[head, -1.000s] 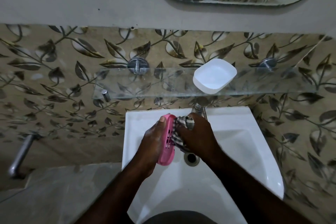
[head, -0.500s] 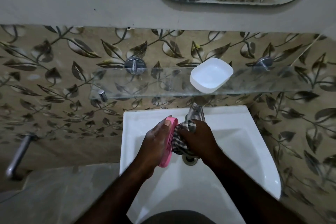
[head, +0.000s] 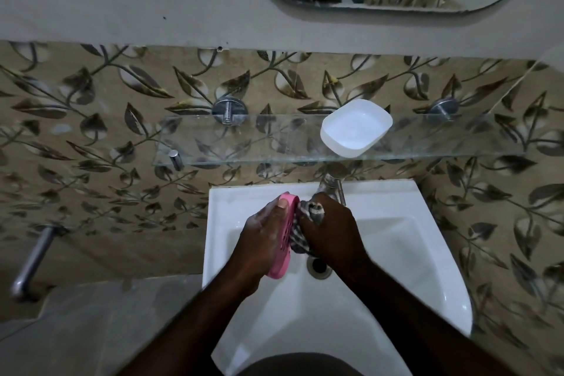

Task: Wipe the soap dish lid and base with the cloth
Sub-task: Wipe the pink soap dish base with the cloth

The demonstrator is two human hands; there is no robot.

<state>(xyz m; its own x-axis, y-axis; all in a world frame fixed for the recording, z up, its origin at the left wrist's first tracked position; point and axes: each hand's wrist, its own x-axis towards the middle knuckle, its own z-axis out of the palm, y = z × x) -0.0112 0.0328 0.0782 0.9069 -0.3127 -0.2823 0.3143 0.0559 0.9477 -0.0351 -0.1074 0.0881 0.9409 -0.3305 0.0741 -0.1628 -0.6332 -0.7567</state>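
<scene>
- Over the sink (head: 412, 241): pink tray (head: 282, 241) clamped on edge in left hand (head: 259, 238) (light, stiff, likely slippery).
- Soft cloth (head: 305, 227) bunched in right hand (head: 332, 232), pressed against tray.
- Best gripped by the rims.

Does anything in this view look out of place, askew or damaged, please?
Only mildly: the white dish part sits skewed on the glass shelf, one corner overhanging the front edge. Otherwise, the left hand holds the pink part over the sink while the right hand presses the cloth on it.
</scene>
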